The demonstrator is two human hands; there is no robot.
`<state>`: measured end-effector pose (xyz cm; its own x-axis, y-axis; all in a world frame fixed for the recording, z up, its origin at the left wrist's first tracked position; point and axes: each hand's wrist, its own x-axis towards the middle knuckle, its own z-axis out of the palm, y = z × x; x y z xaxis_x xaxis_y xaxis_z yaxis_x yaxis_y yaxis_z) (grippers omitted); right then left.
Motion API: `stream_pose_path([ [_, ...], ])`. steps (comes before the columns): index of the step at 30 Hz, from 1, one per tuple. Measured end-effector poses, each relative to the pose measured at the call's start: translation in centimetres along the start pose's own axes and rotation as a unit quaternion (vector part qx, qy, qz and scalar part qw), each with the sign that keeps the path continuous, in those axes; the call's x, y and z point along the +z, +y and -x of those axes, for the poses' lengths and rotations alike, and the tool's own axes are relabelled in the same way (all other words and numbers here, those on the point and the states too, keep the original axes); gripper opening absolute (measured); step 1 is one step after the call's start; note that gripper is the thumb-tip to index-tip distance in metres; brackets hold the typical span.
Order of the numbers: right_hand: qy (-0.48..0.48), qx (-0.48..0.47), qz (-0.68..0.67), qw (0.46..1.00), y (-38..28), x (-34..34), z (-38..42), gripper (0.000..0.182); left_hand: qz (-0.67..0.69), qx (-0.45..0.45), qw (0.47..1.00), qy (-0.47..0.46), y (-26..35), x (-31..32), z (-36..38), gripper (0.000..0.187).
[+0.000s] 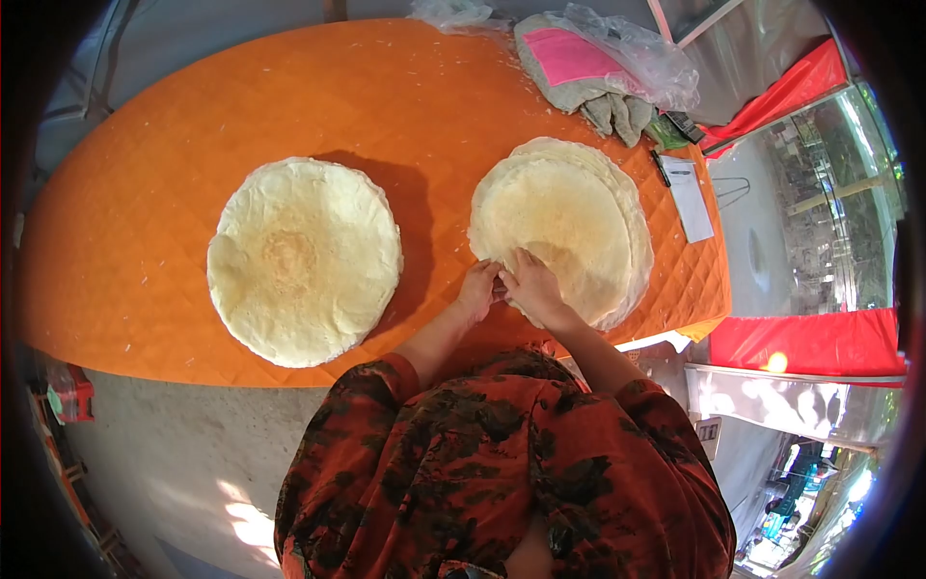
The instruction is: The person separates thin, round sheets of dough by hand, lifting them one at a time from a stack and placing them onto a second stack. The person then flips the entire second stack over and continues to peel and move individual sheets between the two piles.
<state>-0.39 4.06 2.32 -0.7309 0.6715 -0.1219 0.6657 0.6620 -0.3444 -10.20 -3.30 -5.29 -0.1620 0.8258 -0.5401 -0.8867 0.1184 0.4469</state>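
Two stacks of large, thin, round flatbreads lie on an orange quilted cloth. Both my hands meet at the near left edge of the right stack of flatbreads (pixel 569 212). My left hand (pixel 479 288) has its fingers closed at that rim, pinching the edge of the top flatbread. Beside it, my right hand (pixel 530 284) rests over the same edge with fingers bent and closed on the flatbread. The left stack of flatbreads (pixel 304 261) sits apart, browned at its centre, and neither hand touches it.
The orange cloth (pixel 125 241) covers a long table with a rounded left end. A grey and pink folded cloth (pixel 569 58) lies at the back right under clear plastic bags (pixel 637 43). A notepad (pixel 688 198) and a black pen (pixel 661 168) lie near the right edge.
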Motion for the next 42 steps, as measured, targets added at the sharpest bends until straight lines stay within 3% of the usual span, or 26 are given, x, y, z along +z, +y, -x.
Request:
stream_pose_path([
  [4,0.029,0.014,0.013,0.999,-0.1,1.1,-0.3,0.054,-0.018,0.01,1.0,0.003,-0.5,0.1,-0.5,0.007],
  [7,0.058,0.0,0.164,0.985,-1.3,2.6,-0.9,0.057,-0.037,0.034,0.999,0.017,-1.5,0.0,-1.7,0.007],
  [10,-0.002,0.03,0.143,0.989,-0.2,3.1,-1.9,0.062,-0.046,0.035,0.998,0.031,-1.9,-0.6,-2.4,0.007],
  [13,0.001,0.007,0.107,0.994,0.1,2.4,-1.3,0.064,-0.023,0.027,0.998,0.048,-1.4,-0.6,-2.0,0.008],
  [16,-0.03,0.029,0.115,0.992,-0.3,1.1,-0.6,0.082,-0.029,0.033,0.998,0.038,-0.5,0.2,-0.6,0.01],
  [19,-0.039,0.024,0.147,0.988,-0.1,1.9,-0.6,0.087,-0.039,0.048,0.998,0.029,-1.0,0.4,-0.9,0.012],
  [22,-0.025,-0.016,0.157,0.987,0.7,2.2,-0.3,0.067,-0.05,0.051,0.997,0.033,-0.8,0.5,-1.0,0.014],
  [26,-0.017,-0.018,0.154,0.988,1.2,2.6,-0.1,0.068,-0.03,0.044,0.998,0.024,-1.2,-0.2,-1.4,0.015],
  [28,-0.012,-0.021,0.163,0.986,1.5,3.1,-0.1,0.069,0.04,-0.018,0.999,0.004,-0.7,-0.6,-1.4,0.02],
  [31,0.065,-0.021,0.154,0.986,0.2,0.9,1.4,0.066,0.07,-0.052,0.996,0.008,1.5,1.1,0.5,0.031],
  [34,0.078,-0.076,-0.033,0.994,0.0,-3.2,5.8,0.044,-0.017,-0.024,0.999,0.015,1.6,2.1,-0.1,0.037],
  [35,0.015,0.002,-0.173,0.985,0.2,-3.7,8.0,0.027,-0.06,-0.014,0.998,0.01,0.9,2.3,-0.6,0.039],
  [36,-0.048,0.026,-0.225,0.973,2.3,-2.6,9.6,0.023,-0.067,-0.019,0.998,-0.005,0.6,2.6,-1.1,0.04],
  [38,-0.259,0.219,-0.334,0.879,4.3,-3.4,11.6,0.025,-0.08,-0.019,0.996,-0.023,1.0,3.0,-1.9,0.044],
  [39,-0.22,0.265,-0.501,0.794,5.8,-2.8,12.8,0.028,-0.058,-0.012,0.998,-0.006,1.5,4.3,-1.5,0.045],
  [41,-0.122,0.317,-0.77,0.54,9.6,-0.7,15.1,0.033,-0.01,0.007,0.999,0.032,2.7,7.4,0.3,0.05],
  [42,-0.069,0.271,-0.827,0.487,10.8,0.0,15.7,0.037,-0.013,0.007,1.0,0.028,2.6,7.3,0.3,0.051],
])
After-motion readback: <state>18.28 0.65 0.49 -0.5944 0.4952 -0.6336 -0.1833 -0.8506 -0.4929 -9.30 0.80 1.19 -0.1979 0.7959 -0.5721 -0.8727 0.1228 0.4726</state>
